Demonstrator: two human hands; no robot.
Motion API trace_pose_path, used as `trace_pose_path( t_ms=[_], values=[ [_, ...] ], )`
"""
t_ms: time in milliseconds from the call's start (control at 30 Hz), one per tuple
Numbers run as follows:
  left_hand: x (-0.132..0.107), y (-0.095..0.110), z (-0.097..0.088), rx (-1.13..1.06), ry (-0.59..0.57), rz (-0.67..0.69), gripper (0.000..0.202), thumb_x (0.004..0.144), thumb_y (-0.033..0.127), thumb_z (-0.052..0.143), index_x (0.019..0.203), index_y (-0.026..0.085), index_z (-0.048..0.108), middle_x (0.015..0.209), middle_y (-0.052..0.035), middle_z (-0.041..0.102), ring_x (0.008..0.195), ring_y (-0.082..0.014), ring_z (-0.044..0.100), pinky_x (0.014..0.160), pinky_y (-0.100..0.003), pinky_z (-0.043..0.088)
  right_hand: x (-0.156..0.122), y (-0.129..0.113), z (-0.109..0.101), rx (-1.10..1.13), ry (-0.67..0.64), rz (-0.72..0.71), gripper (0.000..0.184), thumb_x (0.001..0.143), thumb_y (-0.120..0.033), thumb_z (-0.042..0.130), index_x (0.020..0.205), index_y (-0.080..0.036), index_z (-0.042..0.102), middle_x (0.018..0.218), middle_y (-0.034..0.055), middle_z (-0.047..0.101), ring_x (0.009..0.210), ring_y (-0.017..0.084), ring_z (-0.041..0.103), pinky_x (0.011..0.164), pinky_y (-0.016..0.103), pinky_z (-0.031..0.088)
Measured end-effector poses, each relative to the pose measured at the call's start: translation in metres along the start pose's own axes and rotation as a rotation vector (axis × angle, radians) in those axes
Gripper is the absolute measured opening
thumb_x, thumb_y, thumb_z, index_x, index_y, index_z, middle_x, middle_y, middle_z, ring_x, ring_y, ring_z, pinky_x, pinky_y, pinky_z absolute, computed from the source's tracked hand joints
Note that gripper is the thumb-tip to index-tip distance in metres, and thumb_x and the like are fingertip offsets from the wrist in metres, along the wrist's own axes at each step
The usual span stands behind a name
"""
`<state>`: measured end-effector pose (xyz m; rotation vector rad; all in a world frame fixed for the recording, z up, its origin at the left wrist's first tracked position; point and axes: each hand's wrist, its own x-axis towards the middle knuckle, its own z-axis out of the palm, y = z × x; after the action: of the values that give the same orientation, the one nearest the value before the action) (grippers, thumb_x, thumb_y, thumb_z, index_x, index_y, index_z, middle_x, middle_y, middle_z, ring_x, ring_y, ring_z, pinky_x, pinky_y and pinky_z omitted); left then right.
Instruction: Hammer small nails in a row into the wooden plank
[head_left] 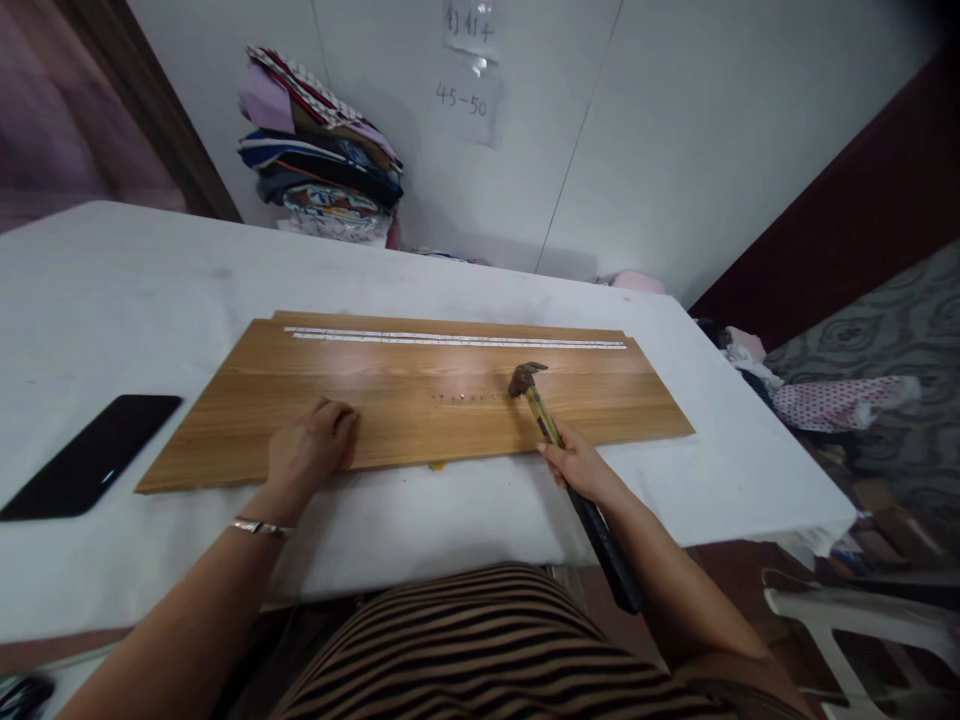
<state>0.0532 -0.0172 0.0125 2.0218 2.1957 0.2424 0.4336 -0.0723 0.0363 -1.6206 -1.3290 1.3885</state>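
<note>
My right hand (581, 462) is closed around the handle of a claw hammer (540, 410). The rusty hammer head hangs over the wooden board (390, 375), while the black grip end points back toward my body. Just left of the head, a row of several small nails (462, 397) shows on the board's middle. My left hand (311, 445), with a bracelet at the wrist, rests on the board's near left part. Its fingers are curled in, and whatever may be inside them is hidden. Two thin white strips (450, 338) run along the board's far side.
The board lies on a table with a white cloth (465, 530). A black phone (94, 455) lies to the left. Folded clothes (322, 150) are stacked at the back against the wall. A white plastic chair (810, 615) stands at the lower right.
</note>
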Motion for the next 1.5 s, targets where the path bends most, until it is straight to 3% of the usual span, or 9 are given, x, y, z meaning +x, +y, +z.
trace_pose_path(
  t_ms=[133, 500, 867, 1133, 1300, 1500],
  values=[
    [0.001, -0.001, 0.0, -0.033, -0.02, 0.003, 0.047, 0.104, 0.045, 0.034, 0.121, 0.023, 0.071, 0.131, -0.0084, 0.067, 0.104, -0.0252, 0.068, 0.073, -0.033, 0.045, -0.001, -0.001, 0.0, 0.014, 0.01, -0.008, 0.039, 0.076, -0.043, 0.064, 0.107, -0.022, 0.05, 0.048, -0.0146, 0.039, 0.036, 0.009, 0.035, 0.037, 0.021, 0.032],
    [0.001, 0.003, -0.004, -0.008, -0.034, -0.033, 0.044, 0.104, 0.042, 0.034, 0.117, 0.02, 0.07, 0.13, -0.0101, 0.069, 0.106, -0.0253, 0.068, 0.077, -0.034, 0.049, -0.001, -0.005, 0.001, 0.016, 0.02, -0.029, 0.031, 0.076, -0.04, 0.066, 0.094, -0.024, 0.046, 0.049, -0.0136, 0.04, 0.036, 0.008, 0.036, 0.036, 0.021, 0.033],
    [0.0, 0.004, -0.005, -0.012, -0.02, -0.029, 0.048, 0.103, 0.044, 0.032, 0.114, 0.017, 0.07, 0.128, -0.0137, 0.068, 0.106, -0.0273, 0.066, 0.078, -0.036, 0.048, 0.003, -0.001, 0.002, -0.013, 0.01, -0.036, 0.029, 0.077, -0.038, 0.06, 0.097, -0.022, 0.048, 0.048, -0.0143, 0.041, 0.035, 0.008, 0.036, 0.036, 0.021, 0.032],
    [0.001, 0.008, -0.01, 0.009, -0.062, -0.078, 0.048, 0.102, 0.043, 0.033, 0.116, 0.015, 0.069, 0.128, -0.0169, 0.07, 0.106, -0.0312, 0.068, 0.081, -0.039, 0.05, 0.006, -0.002, 0.003, -0.019, 0.011, -0.018, 0.027, 0.079, -0.034, 0.062, 0.1, -0.022, 0.049, 0.049, -0.0138, 0.04, 0.036, 0.009, 0.037, 0.036, 0.021, 0.032],
    [0.0, 0.009, -0.009, -0.011, -0.03, -0.11, 0.048, 0.102, 0.043, 0.031, 0.113, 0.016, 0.069, 0.128, -0.0177, 0.069, 0.11, -0.0328, 0.068, 0.084, -0.041, 0.051, 0.006, -0.001, 0.003, -0.02, 0.019, -0.031, 0.029, 0.08, -0.032, 0.061, 0.106, -0.022, 0.051, 0.049, -0.0135, 0.04, 0.036, 0.009, 0.037, 0.036, 0.021, 0.032],
    [-0.003, 0.011, -0.009, -0.059, -0.004, -0.225, 0.049, 0.102, 0.044, 0.03, 0.116, 0.015, 0.067, 0.123, -0.0205, 0.072, 0.11, -0.0351, 0.069, 0.086, -0.044, 0.051, 0.004, -0.002, 0.004, -0.019, 0.016, -0.025, 0.025, 0.078, -0.033, 0.062, 0.097, -0.023, 0.048, 0.049, -0.013, 0.04, 0.036, 0.009, 0.036, 0.036, 0.021, 0.032]
  ],
)
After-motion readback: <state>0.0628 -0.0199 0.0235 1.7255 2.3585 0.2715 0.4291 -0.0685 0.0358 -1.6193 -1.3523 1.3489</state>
